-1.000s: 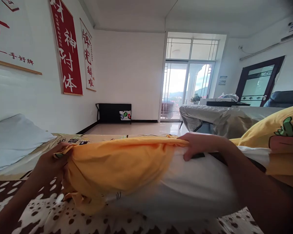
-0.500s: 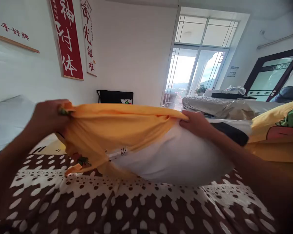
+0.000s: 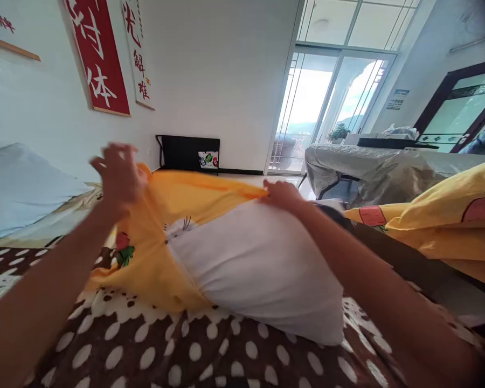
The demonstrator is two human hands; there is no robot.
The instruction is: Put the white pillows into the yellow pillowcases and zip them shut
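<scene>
A yellow-orange pillowcase (image 3: 178, 194) with carrot prints and a white animal face is partly over a white pillow (image 3: 258, 264). The pillow's bare end sticks out to the right. My left hand (image 3: 121, 175) is raised at the case's far left corner, its blurred fingers apart and curled, with no cloth visible in them. My right hand (image 3: 283, 194) pinches the case's rim above the pillow, the cloth stretching left from it. The pillow lies tilted on a brown blanket (image 3: 194, 353) with white dots.
Another yellow carrot-print cloth (image 3: 440, 221) lies at right. A pale pillow (image 3: 24, 188) rests at far left. Behind stand a black chair or board (image 3: 178, 151) and a plastic-covered piece of furniture (image 3: 347, 161) near the glass doors. Scrolls (image 3: 101, 59) hang on the wall.
My left hand has loosened from the bunched corner and risen slightly rightward. My right hand has shifted left along the rim. The pillow's bare end has dropped nearer to me, and the view has tilted down.
</scene>
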